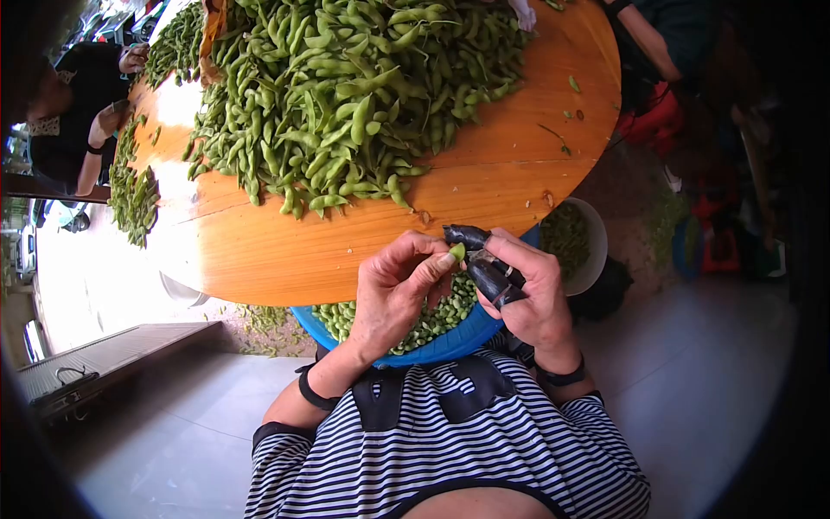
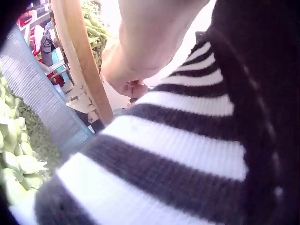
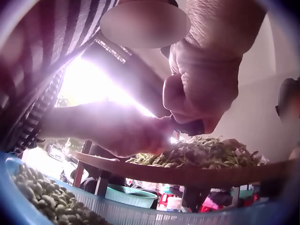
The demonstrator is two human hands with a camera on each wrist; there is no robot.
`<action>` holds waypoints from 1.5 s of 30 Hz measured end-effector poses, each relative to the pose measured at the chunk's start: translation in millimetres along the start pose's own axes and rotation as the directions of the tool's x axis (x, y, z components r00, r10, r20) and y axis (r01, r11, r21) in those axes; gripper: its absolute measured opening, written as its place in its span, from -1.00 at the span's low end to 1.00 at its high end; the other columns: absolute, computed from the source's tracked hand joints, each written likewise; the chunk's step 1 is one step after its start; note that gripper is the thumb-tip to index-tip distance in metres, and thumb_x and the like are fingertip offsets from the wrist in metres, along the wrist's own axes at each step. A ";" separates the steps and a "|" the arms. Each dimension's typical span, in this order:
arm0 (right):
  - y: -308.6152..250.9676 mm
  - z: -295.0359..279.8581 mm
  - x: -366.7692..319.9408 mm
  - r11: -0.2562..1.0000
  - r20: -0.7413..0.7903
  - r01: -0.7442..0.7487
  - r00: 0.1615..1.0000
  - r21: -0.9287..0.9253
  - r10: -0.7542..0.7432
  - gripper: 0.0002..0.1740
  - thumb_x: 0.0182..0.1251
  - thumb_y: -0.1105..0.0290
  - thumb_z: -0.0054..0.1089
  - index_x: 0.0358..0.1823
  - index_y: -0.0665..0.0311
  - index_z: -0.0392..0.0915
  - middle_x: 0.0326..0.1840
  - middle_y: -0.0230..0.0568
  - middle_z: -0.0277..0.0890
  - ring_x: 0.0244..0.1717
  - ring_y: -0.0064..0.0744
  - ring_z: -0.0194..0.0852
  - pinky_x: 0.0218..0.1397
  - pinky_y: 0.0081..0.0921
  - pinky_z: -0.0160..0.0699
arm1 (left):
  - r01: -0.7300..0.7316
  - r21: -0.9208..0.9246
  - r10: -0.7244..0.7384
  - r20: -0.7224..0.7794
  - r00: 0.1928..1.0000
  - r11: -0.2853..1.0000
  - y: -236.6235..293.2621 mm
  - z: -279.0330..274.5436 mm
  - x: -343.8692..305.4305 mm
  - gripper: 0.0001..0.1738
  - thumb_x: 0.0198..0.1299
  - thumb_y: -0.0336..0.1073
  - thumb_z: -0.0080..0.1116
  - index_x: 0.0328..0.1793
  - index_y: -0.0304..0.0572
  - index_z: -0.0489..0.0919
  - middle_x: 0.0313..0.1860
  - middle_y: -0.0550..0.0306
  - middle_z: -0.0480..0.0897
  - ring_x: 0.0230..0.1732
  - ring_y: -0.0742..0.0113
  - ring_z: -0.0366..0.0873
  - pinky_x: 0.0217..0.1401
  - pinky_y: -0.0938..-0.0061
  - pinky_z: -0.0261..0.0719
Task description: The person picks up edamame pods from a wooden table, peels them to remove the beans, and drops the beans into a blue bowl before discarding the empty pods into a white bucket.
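Between thumb and forefinger, my left hand [image 1: 393, 290] pinches a green soybean pod [image 1: 457, 252]. My right hand [image 1: 538, 298] wears black coverings [image 1: 491, 282] on its thumb and fingers, and these fingertips pinch at the same pod from the right. Both hands are above a blue basin [image 1: 471, 336] of shelled green beans [image 1: 445, 320], just off the table edge. The right wrist view shows the right hand [image 3: 206, 84] from the side, its fingertips meeting the left hand [image 3: 122, 133]; glare hides the pod there.
A large heap of pods [image 1: 337, 104] covers much of the round wooden table [image 1: 484, 186]. Another person [image 1: 82, 112] sits at the left side near a smaller pile [image 1: 134, 195]. To the right, a white bucket [image 1: 595, 246] stands below the table. Pod scraps [image 1: 268, 327] litter the floor.
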State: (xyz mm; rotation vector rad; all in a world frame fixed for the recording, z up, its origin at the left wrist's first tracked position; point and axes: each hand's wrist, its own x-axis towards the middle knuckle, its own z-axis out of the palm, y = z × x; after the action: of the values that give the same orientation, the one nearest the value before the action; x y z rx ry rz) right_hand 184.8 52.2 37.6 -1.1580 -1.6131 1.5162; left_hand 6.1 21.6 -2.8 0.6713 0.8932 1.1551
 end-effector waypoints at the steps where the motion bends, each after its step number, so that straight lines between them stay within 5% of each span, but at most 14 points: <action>1: 3.0 1.2 0.7 1.000 -0.011 -0.002 1.000 0.012 0.002 -0.67 -0.03 0.70 -0.01 -0.14 0.53 0.47 -0.39 -0.23 0.30 -0.38 -0.51 0.31 -0.29 -0.64 0.33 | 0.001 0.000 -0.001 0.000 1.000 1.000 -2.1 2.2 0.0 -0.90 0.33 -0.43 0.15 -0.15 -0.35 0.58 -0.31 0.15 0.62 -0.46 0.56 0.54 -0.49 0.68 0.47; 10: 9.0 5.9 2.6 0.997 -0.039 0.062 0.997 -0.049 -0.064 -0.64 0.00 0.70 0.03 -0.09 0.50 0.51 -0.39 -0.28 0.28 -0.44 -0.58 0.30 -0.42 -0.64 0.28 | -0.331 0.395 0.391 -0.078 0.917 0.857 -7.3 7.4 1.7 -0.95 0.28 -0.49 0.19 -0.20 -0.34 0.58 -0.36 0.17 0.57 -0.48 0.56 0.47 -0.44 0.67 0.44; 12: 12.2 5.6 3.2 0.982 -0.059 0.120 0.990 -0.149 -0.130 -0.63 0.01 0.70 0.03 -0.08 0.50 0.51 -0.39 -0.29 0.29 -0.45 -0.59 0.31 -0.44 -0.65 0.27 | 0.039 -0.017 -0.040 -0.093 0.995 0.999 0.6 6.3 -2.4 -0.97 0.31 -0.46 0.16 -0.21 -0.26 0.56 -0.45 0.18 0.56 -0.55 0.54 0.44 -0.53 0.66 0.35; 17: 28.0 9.3 1.8 0.808 0.024 0.013 0.999 0.590 -0.033 -0.62 0.17 0.65 -0.16 -0.05 0.41 0.58 -0.41 -0.40 0.33 -0.67 -0.74 0.16 -0.63 -0.71 0.13 | 0.292 -0.455 -0.252 0.148 0.956 0.841 -2.4 -0.9 0.5 -0.95 0.33 -0.41 0.13 -0.22 -0.19 0.53 -0.50 0.20 0.55 -0.66 0.50 0.32 -0.63 0.64 0.16; 20: 15.5 3.0 0.3 0.989 -0.013 -0.052 0.998 0.141 0.055 -0.61 -0.06 0.70 0.09 -0.09 0.47 0.52 -0.39 -0.20 0.31 -0.45 -0.48 0.37 -0.44 -0.54 0.33 | 0.260 -0.372 -0.245 0.090 0.965 0.891 -0.1 2.8 -1.4 -0.94 0.31 -0.44 0.16 -0.24 -0.24 0.53 -0.50 0.24 0.56 -0.63 0.47 0.40 -0.60 0.60 0.29; 22: 12.4 9.1 -0.8 0.987 -0.109 0.137 0.983 -0.086 -0.146 -0.61 -0.06 0.70 0.09 -0.09 0.46 0.51 -0.38 -0.17 0.31 -0.45 -0.38 0.38 -0.42 -0.50 0.35 | -0.115 0.519 0.209 -0.126 0.970 0.847 2.7 10.7 -3.6 -0.94 0.27 -0.49 0.18 -0.25 -0.30 0.53 -0.52 0.21 0.55 -0.58 0.39 0.51 -0.51 0.55 0.45; 27: 13.5 25.1 -5.8 0.844 -0.185 0.306 0.889 -0.440 -0.418 -0.58 -0.13 0.71 0.15 -0.11 0.41 0.50 -0.35 -0.11 0.30 -0.42 -0.10 0.40 -0.39 -0.37 0.39 | -0.421 0.810 0.594 0.114 0.797 0.409 0.4 10.2 -4.3 -0.91 0.27 -0.45 0.20 -0.17 -0.33 0.55 -0.54 0.09 0.55 -0.56 0.29 0.52 -0.46 0.51 0.48; 29: 15.6 26.9 -6.6 0.838 -0.180 0.291 0.894 -0.462 -0.410 -0.58 -0.14 0.70 0.19 -0.12 0.40 0.51 -0.35 -0.12 0.30 -0.43 -0.11 0.40 -0.39 -0.35 0.40 | -0.213 0.647 0.275 0.005 0.962 0.732 4.9 11.3 -7.9 -0.87 0.30 -0.40 0.18 -0.14 -0.34 0.53 -0.55 0.10 0.53 -0.57 0.36 0.50 -0.49 0.49 0.46; 31: 15.6 28.7 -4.4 0.824 -0.196 0.339 0.864 -0.454 -0.464 -0.62 -0.11 0.69 0.18 -0.14 0.41 0.50 -0.36 -0.11 0.30 -0.45 -0.10 0.38 -0.41 -0.36 0.39 | -0.157 0.597 0.190 0.007 0.982 0.787 8.9 11.0 -6.5 -0.84 0.34 -0.35 0.15 -0.19 -0.33 0.50 -0.58 0.14 0.50 -0.59 0.48 0.46 -0.52 0.52 0.43; 33: 15.3 25.1 -3.7 0.844 -0.177 0.337 0.881 -0.416 -0.439 -0.65 -0.09 0.68 0.17 -0.16 0.41 0.50 -0.38 -0.12 0.30 -0.46 -0.17 0.38 -0.42 -0.40 0.38 | 0.091 0.147 -0.086 -0.036 0.996 0.985 6.6 6.9 -4.3 -0.80 0.36 -0.33 0.13 -0.26 -0.33 0.48 -0.59 0.18 0.51 -0.60 0.59 0.41 -0.55 0.59 0.38; 35: 16.8 18.6 -2.7 0.864 -0.159 0.332 0.897 -0.378 -0.413 -0.68 -0.07 0.68 0.15 -0.18 0.42 0.50 -0.40 -0.14 0.30 -0.47 -0.23 0.39 -0.43 -0.44 0.37 | 0.097 0.184 -0.091 -0.038 0.995 0.978 8.0 4.8 -3.7 -0.76 0.38 -0.30 0.11 -0.31 -0.31 0.45 -0.58 0.21 0.53 -0.61 0.62 0.40 -0.56 0.63 0.35; 38: 19.4 7.6 -0.9 0.973 -0.039 -0.137 0.988 0.185 0.147 -0.76 -0.06 0.69 0.08 -0.27 0.47 0.48 -0.46 -0.25 0.31 -0.45 -0.53 0.31 -0.41 -0.60 0.31 | -0.104 0.577 0.067 0.086 0.994 0.810 3.5 -3.2 -3.0 -0.79 0.44 -0.32 0.01 -0.26 -0.28 0.45 -0.56 0.25 0.55 -0.60 0.60 0.42 -0.56 0.68 0.35; 43: 21.6 0.0 -3.4 0.998 -0.071 -0.007 0.997 0.056 0.011 -0.78 -0.06 0.68 0.06 -0.29 0.47 0.45 -0.48 -0.26 0.28 -0.48 -0.47 0.29 -0.41 -0.58 0.29 | -0.086 0.577 0.022 0.117 0.993 0.812 2.9 -3.0 -7.7 -0.89 0.35 -0.42 0.10 -0.10 -0.34 0.52 -0.38 0.17 0.63 -0.45 0.52 0.52 -0.40 0.62 0.50; 45: 10.9 -25.0 -8.0 0.939 0.016 0.192 0.980 -0.285 -0.196 -0.77 -0.07 0.66 0.04 -0.29 0.46 0.45 -0.48 -0.21 0.25 -0.49 -0.34 0.28 -0.42 -0.53 0.27 | -0.123 0.577 0.029 0.169 0.985 0.808 7.0 -5.4 -7.7 -0.87 0.28 -0.49 0.14 -0.06 -0.34 0.55 -0.31 0.12 0.66 -0.40 0.44 0.58 -0.33 0.56 0.57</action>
State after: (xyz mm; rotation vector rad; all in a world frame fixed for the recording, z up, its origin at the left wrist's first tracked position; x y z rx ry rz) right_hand 212.3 55.1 31.2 -1.1145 -1.9229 1.1762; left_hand -3.0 16.3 2.2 1.2976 1.1083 0.8714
